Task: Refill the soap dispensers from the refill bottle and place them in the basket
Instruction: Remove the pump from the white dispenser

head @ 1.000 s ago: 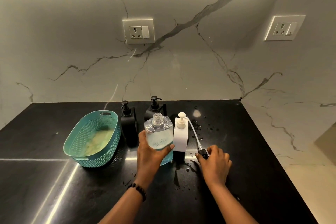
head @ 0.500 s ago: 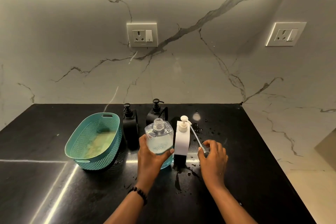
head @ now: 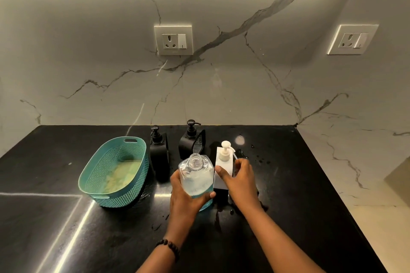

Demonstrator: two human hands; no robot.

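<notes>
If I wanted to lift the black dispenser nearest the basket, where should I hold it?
Probably the black dispenser by its flat-sided body, coming from above and in front. It stands upright, and its thin pump head looks too small to grip. The basket crowds its left side.

a glossy black stone countertop (head: 299, 195) meets a veined marble wall. on it stand a teal perforated plastic basket (head: 115, 195) at the left, two black pump dispensers (head: 158, 155) (head: 190, 146) behind, a white rectangular pump dispenser (head: 224, 170) beside a clear open-necked refill bottle (head: 196, 177), and scattered liquid drops (head: 261, 159).
</notes>
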